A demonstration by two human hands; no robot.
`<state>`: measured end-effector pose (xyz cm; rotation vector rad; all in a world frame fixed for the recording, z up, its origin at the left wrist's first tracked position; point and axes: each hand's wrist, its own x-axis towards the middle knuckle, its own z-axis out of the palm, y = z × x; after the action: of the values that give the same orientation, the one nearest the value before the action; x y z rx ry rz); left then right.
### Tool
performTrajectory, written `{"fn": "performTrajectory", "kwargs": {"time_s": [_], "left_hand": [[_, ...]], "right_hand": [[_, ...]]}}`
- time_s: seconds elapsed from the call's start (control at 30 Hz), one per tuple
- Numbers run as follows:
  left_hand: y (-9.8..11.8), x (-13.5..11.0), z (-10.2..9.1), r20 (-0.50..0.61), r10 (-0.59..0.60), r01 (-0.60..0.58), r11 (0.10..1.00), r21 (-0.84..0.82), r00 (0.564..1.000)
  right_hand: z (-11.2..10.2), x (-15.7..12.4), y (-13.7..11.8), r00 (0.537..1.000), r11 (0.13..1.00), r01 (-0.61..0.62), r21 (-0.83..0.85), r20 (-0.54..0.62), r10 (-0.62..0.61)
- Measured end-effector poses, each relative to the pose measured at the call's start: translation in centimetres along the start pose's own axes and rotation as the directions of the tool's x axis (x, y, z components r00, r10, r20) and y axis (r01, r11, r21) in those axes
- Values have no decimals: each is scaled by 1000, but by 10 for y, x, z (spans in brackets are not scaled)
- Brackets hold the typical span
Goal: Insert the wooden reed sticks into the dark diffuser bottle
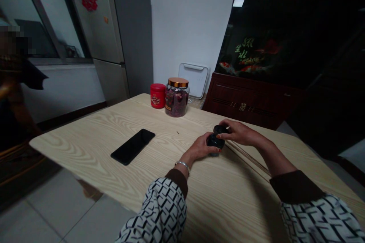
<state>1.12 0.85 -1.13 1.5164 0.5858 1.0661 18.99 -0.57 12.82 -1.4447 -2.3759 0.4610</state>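
The left hand (199, 147) clasps a small dark jar (215, 141) right of the table's (85, 140) middle; the right hand (238, 132) grips a round black piece (219, 128) just farther. Both look light, stiff, slick, best held round their sides.

On the bench (85, 140), a phone (133, 146) is placed at left; a canister (157, 97) is set far, just left of a jar (176, 101), with a panel (194, 79) stood behind. At right, small objects (216, 141) are held between left hand (203, 145) and right hand (239, 132) (sticks (247, 155) are laid below). Beyond, a refrigerator (131, 41) is placed left, a fish tank (265, 45) right.
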Motion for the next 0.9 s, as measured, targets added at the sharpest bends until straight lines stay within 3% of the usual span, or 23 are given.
{"fn": "performTrajectory", "kwargs": {"time_s": [0.1, 0.2, 0.33, 0.47, 0.57, 0.63, 0.73, 0.8, 0.9], "left_hand": [[1, -1, 0, -3, -8, 8, 1000, 3, 1000], [0, -1, 1, -9, 3, -3, 1000, -5, 1000], [1, 0, 2, -15, 14, -14, 1000, -2, 1000], [1, 1, 3, 4, 29, -29, 999, -46, 1000], [-1, 2, 2, -2, 7, -7, 998, -54, 1000], [-3, 2, 2, -11, -2, 2, 999, -46, 1000], [-4, 2, 1, -8, -2, 2, 999, -40, 1000], [-4, 2, 0, -1, -7, 7, 999, -50, 1000], [-1, 1, 0, 9, -8, 9, 997, -75, 1000]], "right_hand": [[6, 0, -10, 984, 964, -161, -210, -107, 141], [17, -3, -13, 962, 925, -242, -292, -194, 191], [25, -11, -5, 977, 980, -148, -132, -172, 125], [15, -22, 6, 995, 995, 89, 44, -37, -88], [6, -24, 9, 985, 983, 172, 72, 21, -174], [5, -22, 7, 991, 992, 126, 0, -38, -126], [6, -19, 5, 993, 985, -76, -154, -101, 61], [8, -21, 5, 986, 974, -149, -174, -102, 132], [10, -26, 9, 994, 997, -24, -69, -109, 16]]}}
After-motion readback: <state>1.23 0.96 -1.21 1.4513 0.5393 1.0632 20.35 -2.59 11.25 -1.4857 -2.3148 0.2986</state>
